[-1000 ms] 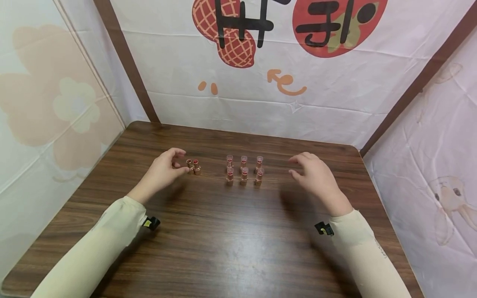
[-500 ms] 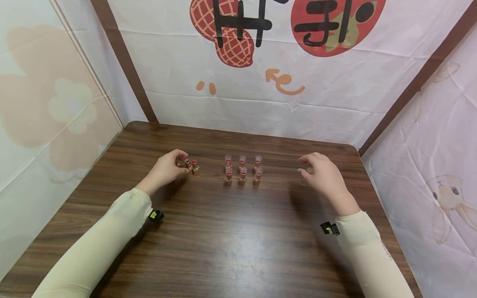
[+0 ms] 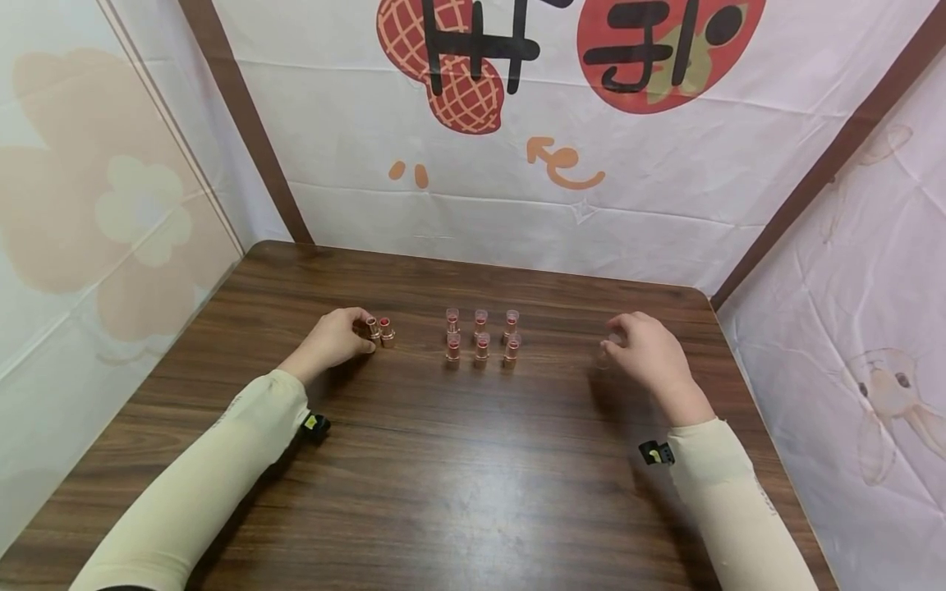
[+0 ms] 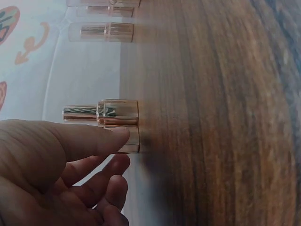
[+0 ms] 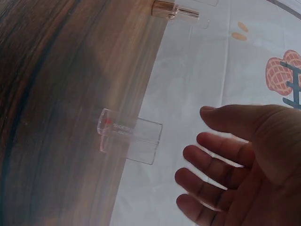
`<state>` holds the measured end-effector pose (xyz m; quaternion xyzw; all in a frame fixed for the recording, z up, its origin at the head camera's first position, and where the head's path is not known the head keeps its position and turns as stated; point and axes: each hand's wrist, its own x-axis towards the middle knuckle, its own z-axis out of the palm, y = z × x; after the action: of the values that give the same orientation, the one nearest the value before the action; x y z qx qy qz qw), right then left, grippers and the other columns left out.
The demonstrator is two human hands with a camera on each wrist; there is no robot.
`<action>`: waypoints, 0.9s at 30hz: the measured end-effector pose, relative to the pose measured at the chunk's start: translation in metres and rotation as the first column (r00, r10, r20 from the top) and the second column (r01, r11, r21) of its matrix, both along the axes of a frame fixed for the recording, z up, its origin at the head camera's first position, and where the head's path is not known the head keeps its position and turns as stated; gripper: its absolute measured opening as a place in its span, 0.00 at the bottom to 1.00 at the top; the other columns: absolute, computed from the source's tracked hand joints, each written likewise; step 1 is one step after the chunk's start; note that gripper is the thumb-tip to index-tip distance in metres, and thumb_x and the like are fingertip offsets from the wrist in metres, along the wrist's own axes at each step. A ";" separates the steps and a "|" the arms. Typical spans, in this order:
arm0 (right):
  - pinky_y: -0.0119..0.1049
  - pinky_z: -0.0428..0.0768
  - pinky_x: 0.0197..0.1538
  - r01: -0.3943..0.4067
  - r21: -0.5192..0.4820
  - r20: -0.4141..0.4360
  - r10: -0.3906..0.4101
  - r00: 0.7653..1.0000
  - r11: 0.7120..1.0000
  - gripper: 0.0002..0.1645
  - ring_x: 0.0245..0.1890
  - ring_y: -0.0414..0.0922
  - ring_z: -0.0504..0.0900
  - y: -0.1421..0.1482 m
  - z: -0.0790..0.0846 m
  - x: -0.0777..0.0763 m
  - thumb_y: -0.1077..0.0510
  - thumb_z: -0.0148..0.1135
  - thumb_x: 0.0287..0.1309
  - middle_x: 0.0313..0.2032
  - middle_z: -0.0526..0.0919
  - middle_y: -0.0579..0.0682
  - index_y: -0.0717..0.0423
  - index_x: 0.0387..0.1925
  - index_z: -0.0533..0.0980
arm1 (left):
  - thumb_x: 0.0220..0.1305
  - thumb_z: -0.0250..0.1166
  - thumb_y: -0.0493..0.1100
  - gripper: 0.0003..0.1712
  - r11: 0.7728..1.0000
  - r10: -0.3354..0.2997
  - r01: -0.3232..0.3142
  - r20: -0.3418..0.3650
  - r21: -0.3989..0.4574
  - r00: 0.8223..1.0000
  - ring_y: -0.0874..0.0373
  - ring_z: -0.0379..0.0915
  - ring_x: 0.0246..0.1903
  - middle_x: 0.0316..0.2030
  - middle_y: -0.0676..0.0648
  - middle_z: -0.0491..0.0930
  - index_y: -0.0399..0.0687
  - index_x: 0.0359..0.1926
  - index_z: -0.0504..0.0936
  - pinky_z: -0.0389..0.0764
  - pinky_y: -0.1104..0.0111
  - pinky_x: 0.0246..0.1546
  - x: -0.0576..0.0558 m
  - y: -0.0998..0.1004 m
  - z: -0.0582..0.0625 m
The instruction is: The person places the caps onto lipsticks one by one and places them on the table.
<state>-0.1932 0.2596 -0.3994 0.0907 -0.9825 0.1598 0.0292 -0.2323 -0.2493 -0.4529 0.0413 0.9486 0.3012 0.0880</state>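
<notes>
Two uncapped lipsticks in gold tubes stand upright side by side at the left. My left hand (image 3: 334, 341) has its thumb and index finger around the base of the left lipstick (image 3: 372, 327), pinching it. The other uncapped lipstick (image 4: 101, 113) stands close against it in the left wrist view. My right hand (image 3: 650, 353) hovers at the right with loosely bent fingers and holds nothing. Two clear lipstick caps (image 5: 131, 136) stand together just beyond its fingertips in the right wrist view, apart from the hand. They are barely visible in the head view.
Several lipsticks with clear caps (image 3: 482, 349) stand upright in two rows between the hands. All stand on a dark wooden table (image 3: 414, 460). A printed white cloth (image 3: 473, 205) hangs behind the table's back edge, with further cloth walls at both sides.
My left hand has moved down and slightly right, and its thumb and finger have closed around the left lipstick. My right hand has moved right and slightly down toward the clear caps.
</notes>
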 end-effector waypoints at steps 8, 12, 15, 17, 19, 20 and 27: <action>0.52 0.81 0.36 0.186 0.034 0.039 -0.188 0.981 0.982 0.27 0.38 0.55 0.85 -0.003 -0.008 0.001 0.40 0.67 0.63 0.42 0.88 0.58 0.60 0.48 0.82 | 0.61 0.73 0.40 0.20 1.000 -0.002 0.002 -0.018 -0.004 1.000 0.42 0.76 0.53 0.50 0.39 0.83 0.41 0.53 0.81 0.73 0.46 0.58 -0.002 -0.001 -0.005; 0.47 0.77 0.27 0.253 0.057 0.068 -0.257 0.964 0.966 0.24 0.30 0.52 0.83 -0.009 -0.011 0.001 0.36 0.68 0.61 0.34 0.87 0.54 0.53 0.33 0.83 | 0.61 0.74 0.41 0.18 1.000 0.002 -0.002 -0.030 0.006 1.000 0.43 0.76 0.52 0.48 0.40 0.83 0.42 0.51 0.81 0.73 0.47 0.57 -0.003 -0.001 -0.007; 0.45 0.74 0.21 0.291 0.090 0.092 -0.299 0.950 0.952 0.26 0.25 0.51 0.81 -0.015 -0.011 0.000 0.33 0.68 0.60 0.28 0.85 0.54 0.50 0.24 0.82 | 0.61 0.74 0.42 0.17 1.000 0.014 -0.013 -0.037 0.014 0.999 0.45 0.76 0.49 0.47 0.41 0.83 0.44 0.50 0.81 0.74 0.49 0.54 -0.001 -0.004 -0.006; 0.45 0.72 0.19 0.310 0.106 0.104 -0.320 0.942 0.945 0.27 0.23 0.51 0.80 -0.017 -0.011 0.000 0.32 0.68 0.59 0.27 0.85 0.56 0.51 0.24 0.83 | 0.62 0.74 0.43 0.17 1.000 0.022 -0.021 -0.044 0.021 0.999 0.47 0.76 0.46 0.45 0.42 0.83 0.45 0.49 0.81 0.75 0.52 0.50 0.002 -0.006 -0.004; 0.45 0.72 0.18 0.317 0.115 0.106 -0.329 0.939 0.941 0.29 0.22 0.51 0.80 -0.019 -0.012 -0.001 0.32 0.67 0.60 0.27 0.85 0.57 0.52 0.24 0.84 | 0.62 0.73 0.44 0.17 0.999 0.034 -0.032 -0.051 0.028 0.998 0.48 0.76 0.43 0.44 0.43 0.83 0.45 0.49 0.81 0.75 0.55 0.46 0.004 -0.009 -0.002; 0.45 0.72 0.18 0.318 0.118 0.110 -0.330 0.938 0.941 0.29 0.22 0.51 0.80 -0.019 -0.012 -0.002 0.32 0.67 0.60 0.27 0.85 0.58 0.53 0.24 0.84 | 0.62 0.73 0.44 0.17 0.999 0.040 -0.038 -0.059 0.030 0.997 0.49 0.76 0.42 0.43 0.44 0.83 0.45 0.49 0.80 0.75 0.57 0.44 0.005 -0.010 0.000; 0.44 0.72 0.18 0.325 0.132 0.126 -0.341 0.931 0.936 0.26 0.22 0.51 0.80 -0.019 -0.016 -0.004 0.38 0.65 0.64 0.29 0.85 0.59 0.54 0.24 0.84 | 0.62 0.73 0.44 0.15 0.997 0.067 -0.060 -0.131 0.055 0.989 0.51 0.75 0.36 0.37 0.45 0.81 0.47 0.46 0.80 0.73 0.62 0.36 0.016 -0.013 0.015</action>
<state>-0.1974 0.2403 -0.4150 -0.0880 -0.9903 0.1050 -0.0217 -0.2163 -0.2618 -0.4381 0.0333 0.9452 0.3246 0.0141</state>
